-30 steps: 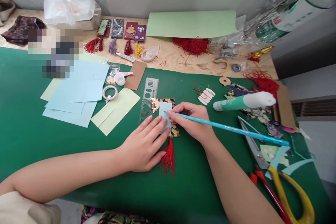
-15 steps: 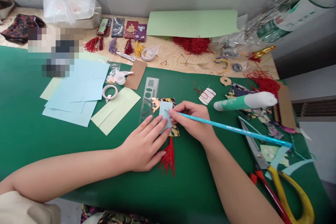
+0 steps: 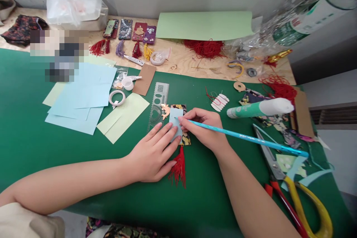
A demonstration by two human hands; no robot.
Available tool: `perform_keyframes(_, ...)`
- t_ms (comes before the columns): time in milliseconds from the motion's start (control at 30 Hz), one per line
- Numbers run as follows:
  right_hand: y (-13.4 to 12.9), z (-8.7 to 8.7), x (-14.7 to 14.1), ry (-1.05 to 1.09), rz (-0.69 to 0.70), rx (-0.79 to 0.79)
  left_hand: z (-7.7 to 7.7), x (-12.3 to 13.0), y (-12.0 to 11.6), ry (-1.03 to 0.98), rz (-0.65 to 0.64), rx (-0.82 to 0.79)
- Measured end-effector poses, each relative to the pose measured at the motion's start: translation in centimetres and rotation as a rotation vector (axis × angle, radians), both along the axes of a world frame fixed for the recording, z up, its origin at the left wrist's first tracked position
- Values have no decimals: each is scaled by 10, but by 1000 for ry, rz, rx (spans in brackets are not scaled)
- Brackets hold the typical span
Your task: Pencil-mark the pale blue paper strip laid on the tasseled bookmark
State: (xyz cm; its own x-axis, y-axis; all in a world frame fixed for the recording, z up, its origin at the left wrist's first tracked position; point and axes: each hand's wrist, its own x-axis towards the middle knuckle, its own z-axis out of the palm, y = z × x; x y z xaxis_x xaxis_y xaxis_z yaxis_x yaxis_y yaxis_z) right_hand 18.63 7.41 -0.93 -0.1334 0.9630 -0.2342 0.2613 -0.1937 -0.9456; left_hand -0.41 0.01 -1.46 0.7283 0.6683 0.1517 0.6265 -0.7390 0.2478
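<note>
My right hand (image 3: 205,128) pinches a long blue pencil (image 3: 251,140), its tip on a small light blue paper strip (image 3: 176,114). The strip lies over a floral fabric piece (image 3: 186,140), from whose lower edge a red tassel (image 3: 179,167) hangs. Spread flat, my left hand (image 3: 154,154) rests its fingertips on the strip, its thumb by the tassel top. A gold fish-shaped charm (image 3: 165,112) sits just left of the strip, partly over a clear green ruler (image 3: 158,100).
Large scissors (image 3: 290,182) and a glue stick (image 3: 259,108) lie right on the green mat. Blue paper sheets (image 3: 83,89), a tape roll (image 3: 116,98) and a brown card (image 3: 144,79) are left. Tasselled pieces (image 3: 139,31) line the wooden back strip, near green paper (image 3: 205,25).
The far end of the pencil has shifted very slightly left. Both hands hold nearly the same positions.
</note>
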Motion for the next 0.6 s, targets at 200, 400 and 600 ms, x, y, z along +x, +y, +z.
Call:
perform_keyframes(200,0,1,0,9,16,0,2,0,0,17,7,8)
perform_keyframes(400,-1,2,-1,9,4,10,1,0,0,8,4,8)
perform_keyframes(600,-1,2,0,9,31,23,1,1,0,1,7,25)
